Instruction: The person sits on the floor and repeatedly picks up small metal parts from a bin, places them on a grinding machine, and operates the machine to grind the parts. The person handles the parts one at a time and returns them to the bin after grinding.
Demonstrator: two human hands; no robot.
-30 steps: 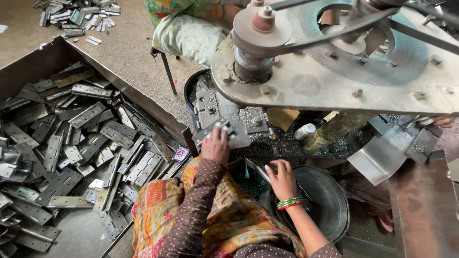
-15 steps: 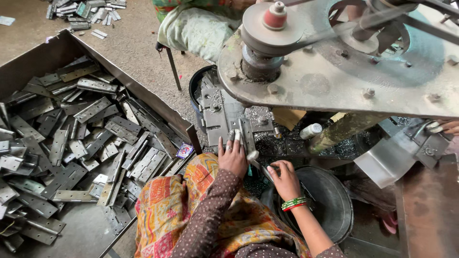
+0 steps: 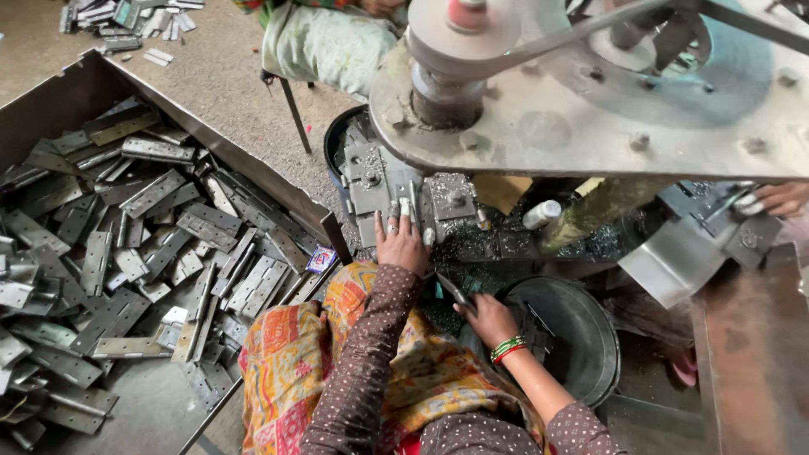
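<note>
My left hand (image 3: 401, 243) reaches forward onto the machine's grey fixture (image 3: 379, 181), under the large round metal plate (image 3: 590, 118). Its fingers lie together, pinching a small pale hinge piece (image 3: 404, 206) against the fixture block. My right hand (image 3: 488, 320), with red and green bangles at the wrist, hovers lower down over the rim of a black basin (image 3: 590, 337). It grips a thin dark metal piece (image 3: 453, 291) that sticks out toward the upper left. Metal shavings cover the machine bed between the two hands.
A large open bin (image 3: 50, 109) full of several grey hinges fills the left. More hinges lie on the floor (image 3: 126, 21) at top left. A person in pale green sits at the top (image 3: 329, 42). Another person's hand (image 3: 784, 198) works at the right. A white bottle (image 3: 542, 213) stands by the fixture.
My left hand has moved right and forward onto the fixture with the hinge piece. My right hand has stayed by the basin. The view has shifted closer.
</note>
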